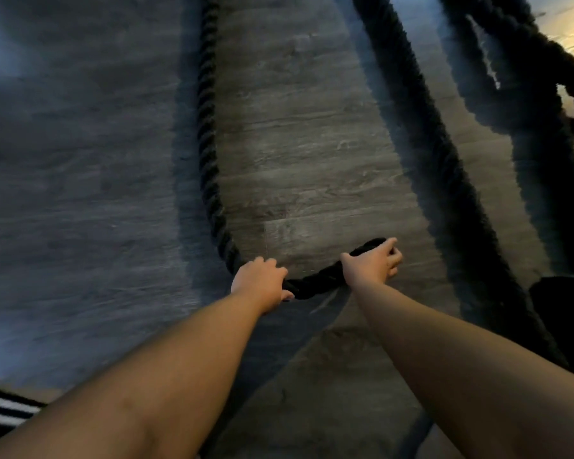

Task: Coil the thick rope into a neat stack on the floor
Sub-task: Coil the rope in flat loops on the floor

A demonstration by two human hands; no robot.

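One grey wood-look floor fills my view. On it I count three dark stretches of thick rope; I cannot tell whether they join. The left stretch runs down towards me and bends across into my two hands. Both arms reach forward, nearly straight. My left hand curls over the bend, and my right hand, near it, wraps its fingers round the rope farther along.

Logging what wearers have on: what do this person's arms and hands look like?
The left arm and right arm are bare to the frame's edge: no sleeves, gloves, watch or rings show on the left hand or right hand. Finer marks are blurred.
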